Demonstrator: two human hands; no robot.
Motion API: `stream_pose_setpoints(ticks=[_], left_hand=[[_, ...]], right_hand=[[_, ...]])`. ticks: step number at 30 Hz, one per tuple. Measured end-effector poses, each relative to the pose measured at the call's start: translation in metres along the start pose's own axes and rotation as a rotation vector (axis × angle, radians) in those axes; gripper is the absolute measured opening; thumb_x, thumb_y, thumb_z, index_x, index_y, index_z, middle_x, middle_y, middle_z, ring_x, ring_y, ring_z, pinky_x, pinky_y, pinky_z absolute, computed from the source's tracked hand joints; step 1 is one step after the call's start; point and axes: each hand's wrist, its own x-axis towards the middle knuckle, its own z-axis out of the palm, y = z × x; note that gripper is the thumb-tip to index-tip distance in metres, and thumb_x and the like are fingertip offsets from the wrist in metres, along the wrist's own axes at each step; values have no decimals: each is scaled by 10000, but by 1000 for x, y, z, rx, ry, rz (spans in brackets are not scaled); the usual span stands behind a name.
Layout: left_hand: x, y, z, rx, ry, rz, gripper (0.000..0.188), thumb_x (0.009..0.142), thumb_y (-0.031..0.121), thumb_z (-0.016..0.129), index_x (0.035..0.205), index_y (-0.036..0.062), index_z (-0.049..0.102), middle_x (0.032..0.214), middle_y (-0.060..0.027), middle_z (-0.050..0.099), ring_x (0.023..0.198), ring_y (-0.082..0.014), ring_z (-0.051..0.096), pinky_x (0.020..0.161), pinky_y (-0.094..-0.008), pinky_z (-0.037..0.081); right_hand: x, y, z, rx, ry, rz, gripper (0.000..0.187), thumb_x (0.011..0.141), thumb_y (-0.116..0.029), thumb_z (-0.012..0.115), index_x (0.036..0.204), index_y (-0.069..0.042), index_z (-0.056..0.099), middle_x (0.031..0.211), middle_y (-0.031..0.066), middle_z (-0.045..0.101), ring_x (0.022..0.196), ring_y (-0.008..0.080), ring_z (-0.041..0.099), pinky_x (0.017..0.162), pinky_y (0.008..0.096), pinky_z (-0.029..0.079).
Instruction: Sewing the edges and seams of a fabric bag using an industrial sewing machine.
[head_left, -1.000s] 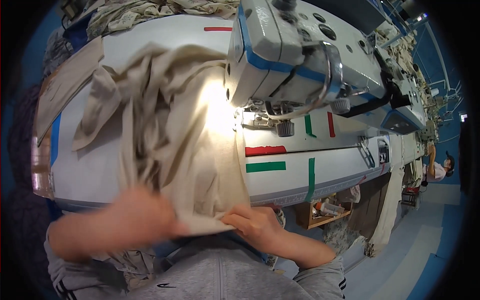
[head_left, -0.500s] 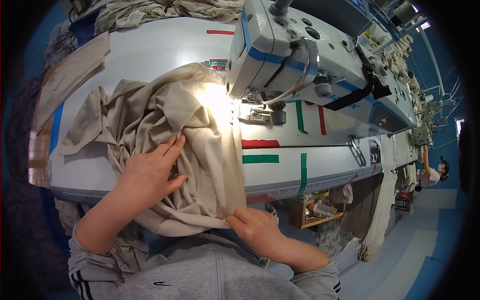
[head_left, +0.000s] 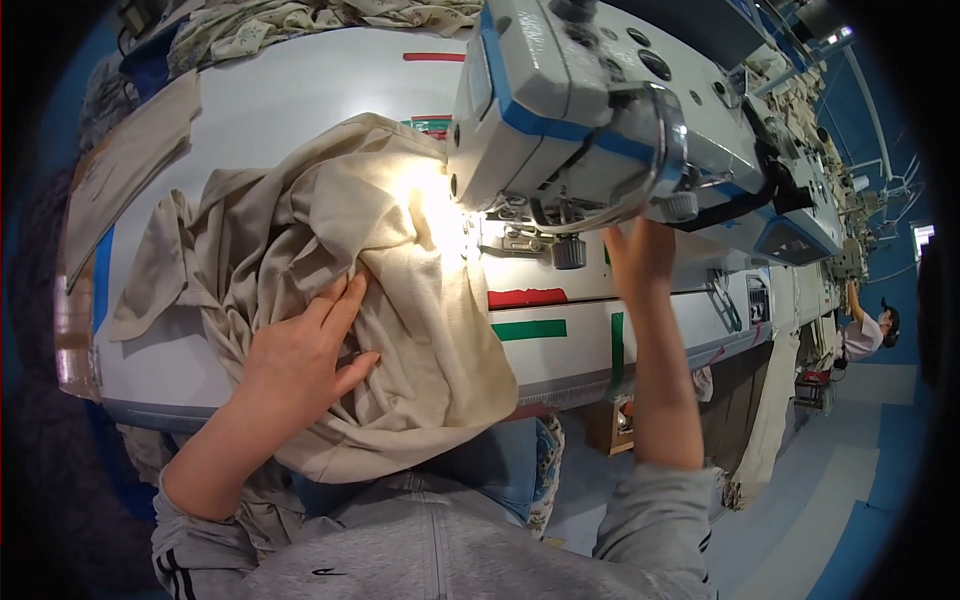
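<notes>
A beige piece of fabric point(head_left: 430, 350), bunched in loose folds, lies under the lit needle area of a white and blue sewing machine point(head_left: 530, 110). One edge of it hangs over the table front toward my lap. My left hand point(head_left: 300, 345) rests on the folds, fingers stretched out and thumb apart, not gripping. Away from the cloth, my right hand point(head_left: 645, 258) reaches up beside the machine head, close to the round tension knob point(head_left: 569, 252). Its thumb side shows; the machine hides the fingertips, so I cannot see whether it touches or holds anything.
A flat beige cloth piece point(head_left: 135, 170) lies at the table's left end. Floral fabric point(head_left: 310, 30) is heaped behind. Green tape point(head_left: 528, 329) and red tape point(head_left: 527, 298) mark the white table. Small scissors point(head_left: 724, 298) lie on the right. Another person point(head_left: 865, 332) works far right.
My right hand has let go of the fabric's near edge and moved up and right to the machine head. The freed edge now lies loose. My left hand stays almost in place.
</notes>
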Motion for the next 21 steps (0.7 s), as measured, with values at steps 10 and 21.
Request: stream_pose_setpoints(ticks=[10,21], left_hand=[[-5,-4,9,6,75,33,739,832,370,728,1436,47,450,1314,-151,575,939,-265,685,738,-345,571],[-15,-2,-16,-149,179,232,675,797,310,763,1373,64,511,1323,-139,566,948,-271,671,865,-386,528]], right_hand=[[57,18,34,-245,-273,10,321,929,-244,567,1159,-32,640,1157,183,661,1076,390,620,911,476,481],[29,-2,-13,0,-222,226,581,758,-411,773,1169,-27,626,1183,194,638,1116,363,597,964,431,459]])
